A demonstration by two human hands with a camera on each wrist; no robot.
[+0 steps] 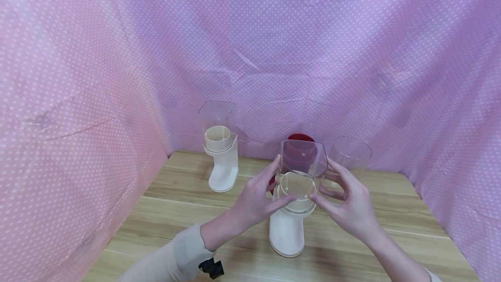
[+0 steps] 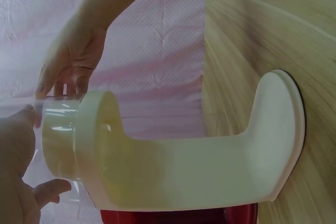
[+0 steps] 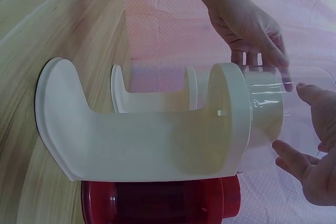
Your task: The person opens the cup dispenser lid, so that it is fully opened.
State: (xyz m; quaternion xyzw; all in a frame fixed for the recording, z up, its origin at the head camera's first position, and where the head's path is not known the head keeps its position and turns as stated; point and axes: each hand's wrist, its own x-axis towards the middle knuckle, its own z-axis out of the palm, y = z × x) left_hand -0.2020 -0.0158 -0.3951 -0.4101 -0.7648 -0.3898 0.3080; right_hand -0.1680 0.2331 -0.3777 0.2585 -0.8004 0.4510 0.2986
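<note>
A white stand (image 1: 287,235) with a ring-shaped top stands upright on the wooden table. A clear plastic container (image 1: 325,164) sits in that ring, and a cream-coloured cup part shows inside its lower end. From the left side my left hand (image 1: 256,201) holds the container, thumb towards the front. My right hand (image 1: 354,203) grips it from the opposite side, fingers spread around the wall. In the left wrist view the stand (image 2: 205,171) appears sideways, its base flat on the table. The right wrist view shows the container's wall (image 3: 291,116) between both hands.
Behind the stand is a red stand (image 1: 300,137), partly hidden. A clear cylinder (image 1: 352,142) stands at the back right. Another white stand (image 1: 224,169) with a clear container is at the back left. Pink dotted cloth (image 1: 250,34) hangs around the wooden table (image 1: 164,216).
</note>
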